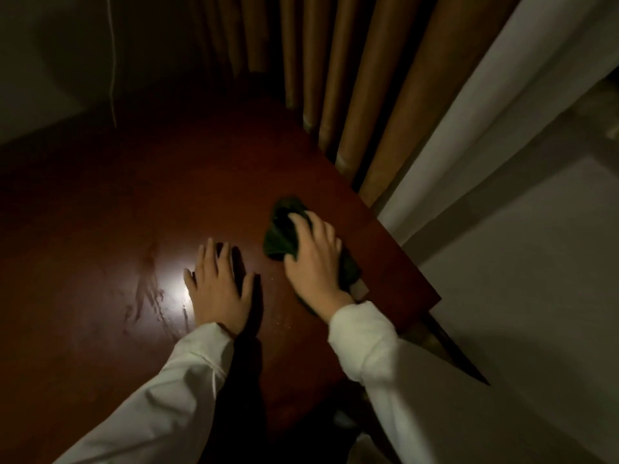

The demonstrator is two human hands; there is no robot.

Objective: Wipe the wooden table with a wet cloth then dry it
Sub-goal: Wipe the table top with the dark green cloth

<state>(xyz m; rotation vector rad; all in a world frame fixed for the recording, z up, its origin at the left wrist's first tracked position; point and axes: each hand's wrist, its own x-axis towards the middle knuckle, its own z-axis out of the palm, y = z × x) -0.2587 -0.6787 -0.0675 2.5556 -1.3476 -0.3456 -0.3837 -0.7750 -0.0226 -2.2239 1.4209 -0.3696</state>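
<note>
A dark reddish wooden table [140,202] fills the lower left of the head view, dimly lit. A dark green cloth [280,234] lies bunched on it near the right edge. My right hand [315,259] presses down on the cloth, fingers curled over its top, with part of the cloth showing behind the palm. My left hand [219,286] rests flat on the bare wood to the left of the cloth, fingers spread and empty. Wet streaks [147,289] glisten beside a bright light reflection just left of that hand.
Brown curtain folds [335,95] hang along the table's far right edge, with a white curtain [485,122] beside them. The table's right corner [435,298] drops to a pale floor [536,329]. A thin cord [113,61] hangs on the dark wall at left.
</note>
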